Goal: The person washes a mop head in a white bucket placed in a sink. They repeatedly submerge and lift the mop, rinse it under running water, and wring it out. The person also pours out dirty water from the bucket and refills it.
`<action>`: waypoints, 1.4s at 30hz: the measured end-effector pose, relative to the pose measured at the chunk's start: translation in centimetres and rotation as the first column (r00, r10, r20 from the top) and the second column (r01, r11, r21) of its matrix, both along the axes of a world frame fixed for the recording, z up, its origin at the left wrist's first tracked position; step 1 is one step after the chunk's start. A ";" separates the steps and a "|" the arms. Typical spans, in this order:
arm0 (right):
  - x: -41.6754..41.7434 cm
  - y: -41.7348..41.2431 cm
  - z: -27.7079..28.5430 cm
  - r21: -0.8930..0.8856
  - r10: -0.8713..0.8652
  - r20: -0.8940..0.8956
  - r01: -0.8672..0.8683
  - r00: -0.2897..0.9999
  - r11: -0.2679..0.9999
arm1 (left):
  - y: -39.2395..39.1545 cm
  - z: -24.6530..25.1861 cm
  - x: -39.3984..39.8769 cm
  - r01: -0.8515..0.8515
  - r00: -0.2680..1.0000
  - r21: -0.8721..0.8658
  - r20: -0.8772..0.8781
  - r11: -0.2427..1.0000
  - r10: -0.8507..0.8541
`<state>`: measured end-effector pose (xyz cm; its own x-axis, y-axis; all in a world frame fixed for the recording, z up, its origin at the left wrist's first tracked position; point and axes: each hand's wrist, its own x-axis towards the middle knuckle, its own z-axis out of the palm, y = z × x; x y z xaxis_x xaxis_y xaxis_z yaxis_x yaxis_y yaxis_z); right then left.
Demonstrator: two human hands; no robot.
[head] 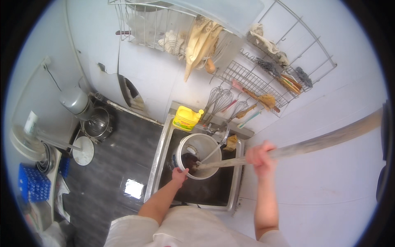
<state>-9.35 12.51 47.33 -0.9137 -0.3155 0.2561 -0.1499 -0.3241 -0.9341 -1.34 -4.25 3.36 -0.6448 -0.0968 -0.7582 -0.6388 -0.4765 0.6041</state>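
A white plastic bucket stands, somewhat tilted in view, in a metal-rimmed sink. My left hand grips the bucket's near left rim, thumb over the edge. In my right hand is a long wooden pole, slanting down leftward from the upper right. Its lower end reaches inside the bucket, beside a dark reddish-brown mass that I cannot identify. The curved tap spout hangs over the bucket's right side. From it a pale straight line runs inside, either a tube or water.
A yellow detergent jug stands on the sink's back ledge. Several whisks hang on the wall, below wire racks. A yellow sponge lies at the sink's right. At left are a mixer and a blue basket.
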 end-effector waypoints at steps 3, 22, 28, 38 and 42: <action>-2.1 0.3 8.0 -0.049 0.340 -0.144 -0.350 0.929 0.935 | -0.2 -0.3 0.1 -0.005 1.000 -0.030 -0.025 1.000 0.005; -5.7 2.0 -1.2 0.196 0.086 0.114 -0.108 0.990 0.975 | -1.4 -0.5 0.0 0.067 0.990 -0.100 -0.114 0.993 -0.079; -4.0 1.8 -12.5 0.084 -0.278 0.132 0.269 0.951 0.960 | -2.3 -0.5 0.6 0.051 0.990 -0.087 -0.129 0.995 -0.062; 3.3 -0.7 -14.8 0.157 -0.482 0.007 0.475 0.876 0.866 | -2.9 -0.5 -0.2 0.067 0.987 -0.080 -0.144 0.995 -0.078; 6.0 1.1 -17.4 0.184 -0.464 0.018 0.453 0.886 0.872 | -2.6 -0.2 0.0 0.085 0.986 -0.099 -0.137 0.991 -0.099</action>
